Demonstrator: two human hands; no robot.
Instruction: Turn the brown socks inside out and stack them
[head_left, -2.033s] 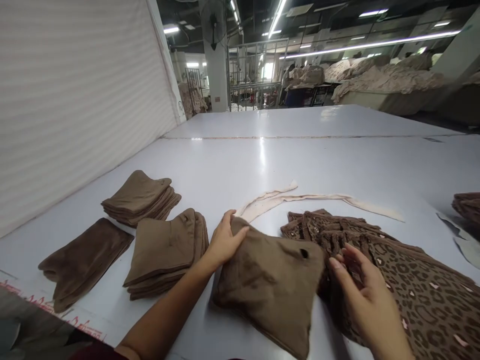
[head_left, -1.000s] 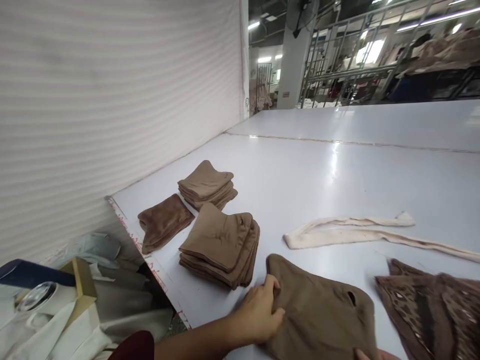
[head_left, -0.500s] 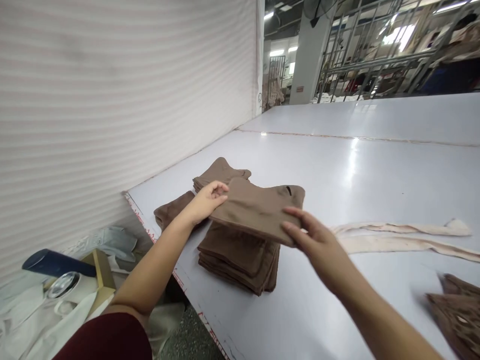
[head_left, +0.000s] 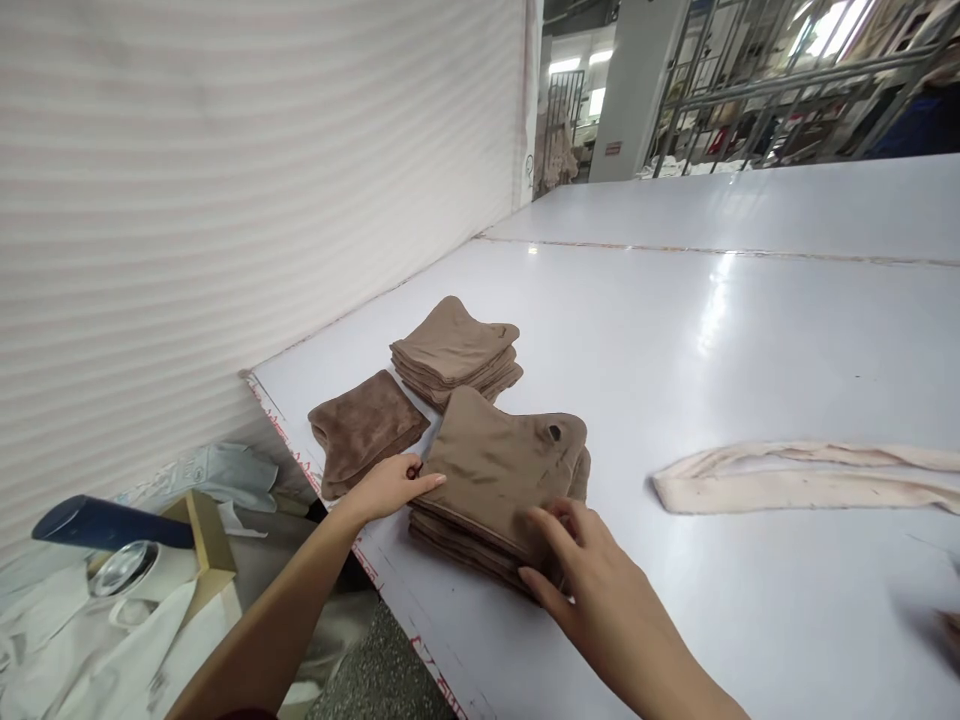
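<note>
Half a second ago held in the air between both hands; now laid flat on the tan stack (head_left: 459, 540) by the worktop's (head_left: 712, 340) near left corner: tan cut piece (head_left: 499, 465). Placement judged complete, edges being squared.

Left hand (head_left: 390, 485): fingers straight, together, tips against the piece's left edge.

Right hand (head_left: 592, 580): fingers slightly apart, resting on the near right corner, unclamped.

Piece: matte, smooth, small oval hole near the far right corner.

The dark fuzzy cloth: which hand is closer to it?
Left. The left hand sits just beside the dark fuzzy cloth; the right hand is past the stack, farther away.
</note>
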